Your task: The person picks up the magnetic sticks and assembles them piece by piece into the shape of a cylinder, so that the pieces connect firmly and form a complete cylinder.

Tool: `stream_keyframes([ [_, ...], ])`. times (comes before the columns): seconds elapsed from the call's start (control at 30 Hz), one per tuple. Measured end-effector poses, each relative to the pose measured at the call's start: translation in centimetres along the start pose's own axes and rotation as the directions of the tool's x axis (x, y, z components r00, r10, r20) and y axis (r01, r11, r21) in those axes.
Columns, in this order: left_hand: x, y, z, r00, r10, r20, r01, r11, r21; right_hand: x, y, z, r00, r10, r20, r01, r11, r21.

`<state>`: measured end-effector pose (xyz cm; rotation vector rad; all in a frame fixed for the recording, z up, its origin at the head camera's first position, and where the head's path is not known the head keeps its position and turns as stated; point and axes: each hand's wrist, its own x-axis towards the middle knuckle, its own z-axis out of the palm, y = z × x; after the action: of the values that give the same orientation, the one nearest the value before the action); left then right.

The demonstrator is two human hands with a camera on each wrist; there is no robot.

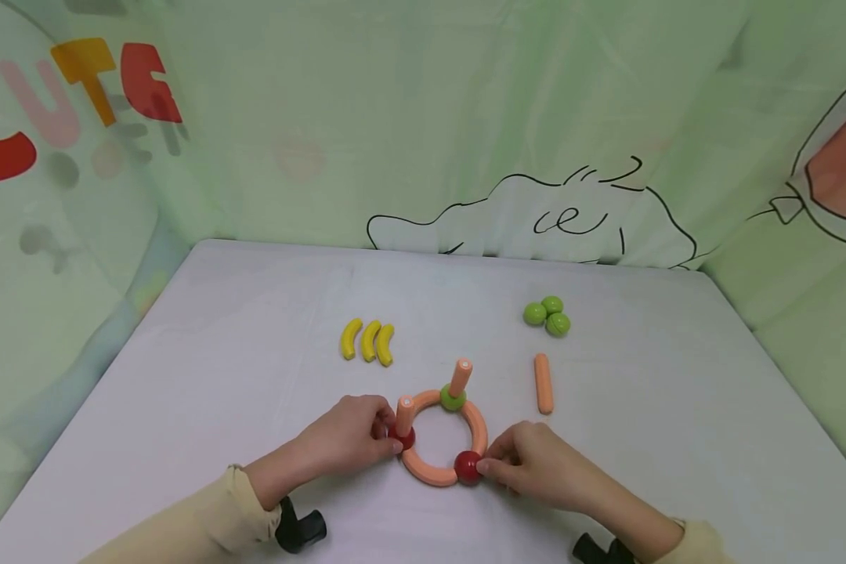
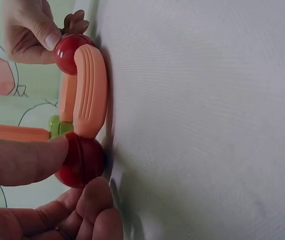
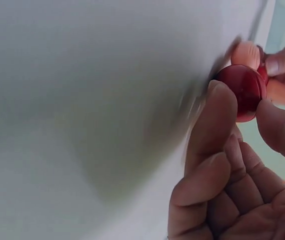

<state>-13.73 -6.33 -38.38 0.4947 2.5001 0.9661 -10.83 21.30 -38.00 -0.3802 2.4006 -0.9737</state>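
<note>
A ring of curved orange toy sticks [image 1: 428,471], joined by balls, lies on the table before me. My left hand [image 1: 348,439] pinches the red ball [image 2: 85,165] on the ring's left side between thumb and fingers. My right hand [image 1: 539,466] pinches the other red ball [image 3: 242,92] at the front right. At the back of the ring sits a green ball [image 1: 453,401], with a straight orange stick [image 1: 460,377] standing up from it, tilted slightly. Another straight stick [image 1: 405,415] rises from the left red ball. Nothing stands on the right red ball.
Behind the ring lie three yellow banana-shaped pieces [image 1: 368,341]. Three green balls [image 1: 558,324] cluster at the back right, with a loose straight orange stick [image 1: 544,384] in front of them. A printed green curtain [image 1: 289,141] borders the white table [image 1: 218,329].
</note>
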Motion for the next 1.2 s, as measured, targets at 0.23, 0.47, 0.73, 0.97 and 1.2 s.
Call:
stream_keyframes([
  [0.23,0.4,-0.2,0.4,0.999,-0.010,-0.042,0.009,0.999,-0.032,-0.2,-0.3,0.4,0.999,-0.031,0.041,0.030,0.999,0.016],
  [0.47,0.9,-0.6,1.0,0.995,-0.010,-0.096,0.005,0.998,-0.055,0.0,-0.4,-0.5,0.999,-0.004,-0.050,0.000,0.998,-0.069],
  [0.73,1.9,-0.7,1.0,0.995,0.016,-0.102,-0.022,0.999,-0.050,1.3,-0.3,-1.0,0.986,0.048,-0.159,-0.073,0.986,-0.153],
  [0.97,2.0,-0.6,1.0,0.994,-0.001,-0.109,-0.009,0.996,-0.086,1.6,-0.2,-0.8,0.988,0.069,-0.142,-0.090,0.984,-0.154],
  [1.2,2.1,-0.6,1.0,0.995,-0.020,-0.094,0.012,0.996,-0.088,1.6,-0.3,-0.9,0.985,0.105,-0.134,-0.125,0.982,-0.144],
])
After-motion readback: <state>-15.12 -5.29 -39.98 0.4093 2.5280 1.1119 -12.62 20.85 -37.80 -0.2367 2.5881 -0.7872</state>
